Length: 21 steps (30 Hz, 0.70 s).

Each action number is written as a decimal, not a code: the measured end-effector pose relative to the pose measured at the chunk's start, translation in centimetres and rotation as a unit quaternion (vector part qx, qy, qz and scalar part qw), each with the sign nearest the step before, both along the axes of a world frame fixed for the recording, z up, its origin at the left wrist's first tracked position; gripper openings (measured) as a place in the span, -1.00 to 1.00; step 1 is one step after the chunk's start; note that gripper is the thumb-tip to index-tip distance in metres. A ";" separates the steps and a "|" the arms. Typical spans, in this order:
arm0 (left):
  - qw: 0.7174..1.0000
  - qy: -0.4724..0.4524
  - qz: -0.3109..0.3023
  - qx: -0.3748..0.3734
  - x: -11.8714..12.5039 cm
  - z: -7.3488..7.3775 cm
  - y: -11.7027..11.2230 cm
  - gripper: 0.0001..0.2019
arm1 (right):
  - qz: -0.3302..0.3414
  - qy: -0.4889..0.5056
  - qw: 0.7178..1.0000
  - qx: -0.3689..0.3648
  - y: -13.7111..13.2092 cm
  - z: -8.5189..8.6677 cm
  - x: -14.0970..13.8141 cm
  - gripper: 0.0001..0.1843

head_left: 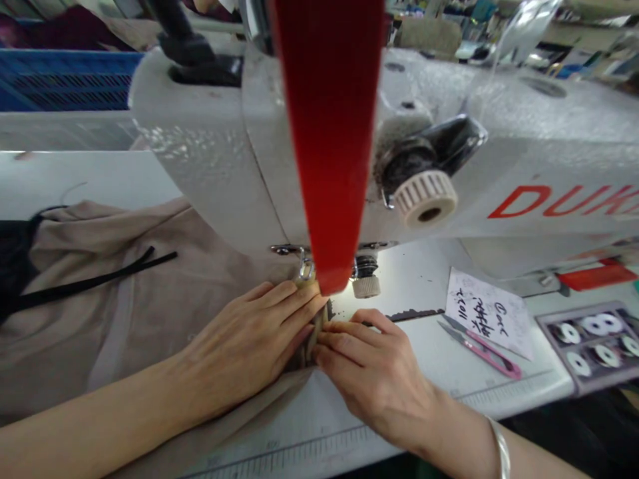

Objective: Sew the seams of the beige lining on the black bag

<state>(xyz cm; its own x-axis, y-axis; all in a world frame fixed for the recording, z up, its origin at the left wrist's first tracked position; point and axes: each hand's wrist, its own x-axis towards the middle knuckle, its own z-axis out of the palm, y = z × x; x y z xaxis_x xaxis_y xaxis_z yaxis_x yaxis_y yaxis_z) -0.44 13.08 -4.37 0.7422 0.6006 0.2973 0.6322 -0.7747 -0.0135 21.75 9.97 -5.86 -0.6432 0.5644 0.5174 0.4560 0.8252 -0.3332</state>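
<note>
A beige fabric garment spreads over the sewing table from the left, with a black cord lying on it. My left hand rests on the cloth, its fingertips on a folded ridge of the fabric just below the presser foot. Facing it, my right hand pinches the same fold from the other side. A silver bangle circles my right wrist. The needle is hidden behind a red tapered strip hanging close in front of the camera.
The white body of a Juki-style sewing machine with a cream knob fills the upper view. To the right lie pink thread snips, a handwritten note and a tray of bobbins. A blue crate stands behind.
</note>
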 end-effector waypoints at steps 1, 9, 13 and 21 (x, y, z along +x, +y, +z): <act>1.000 0.000 0.000 0.000 -0.1 -0.1 0.1 -0.69 | -0.001 0.000 1.000 -0.002 0.1 0.1 0.0 -0.81; 0.999 0.030 -0.030 0.010 -0.5 -0.4 1.0 -0.69 | -0.014 -0.009 1.000 -0.017 0.4 0.3 -0.1 -0.85; 0.999 0.030 -0.021 -0.017 -0.7 0.1 0.9 -0.64 | -0.023 -0.009 1.000 -0.009 0.3 0.2 -0.2 -0.83; 0.996 -0.029 0.070 -0.042 0.8 3.0 -3.6 -0.62 | -0.021 -0.029 0.998 0.042 -0.2 -0.4 0.1 -0.77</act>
<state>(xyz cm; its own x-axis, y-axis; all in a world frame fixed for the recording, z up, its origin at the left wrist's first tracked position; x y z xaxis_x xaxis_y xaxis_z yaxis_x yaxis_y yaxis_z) 0.32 9.49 -1.37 0.6331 0.7209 0.2818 0.7316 -0.6762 0.0864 21.80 9.72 -6.25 -0.6501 0.5476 0.5268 0.5070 0.8290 -0.2360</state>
